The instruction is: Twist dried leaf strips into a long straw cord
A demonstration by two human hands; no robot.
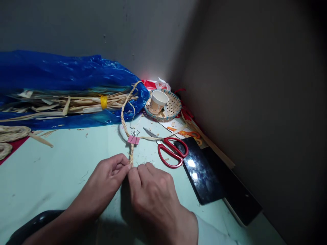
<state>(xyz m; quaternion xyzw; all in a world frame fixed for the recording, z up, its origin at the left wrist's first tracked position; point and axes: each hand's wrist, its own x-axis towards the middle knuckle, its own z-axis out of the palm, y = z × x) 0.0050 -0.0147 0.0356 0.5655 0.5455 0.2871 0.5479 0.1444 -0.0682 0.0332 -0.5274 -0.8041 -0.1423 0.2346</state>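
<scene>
Pale green tabletop is spreading under everything, strewn with small scraps. On the near side of the pink binder clip, the left hand is pinching one straw-coloured braid between thumb and fingers. The right hand is curling close beside it at the same near end; I cannot tell what its hidden fingertips are closing on. That braid is running up through the clip and curving away beyond it. It is looking light, dry and springy, probably prone to fraying, so the firm plaited part just below the clip is offering the best hold. Right of the clip, two dark flat slabs, one pair of red-handled scissors, one loose strip and one orange-handled pair are lying. Well left of it, two coiled braids are resting. Beyond it, one basket is holding one paper cup, one blue bag is wrapping one yellow-tied bundle, and a grey wall is standing behind.
</scene>
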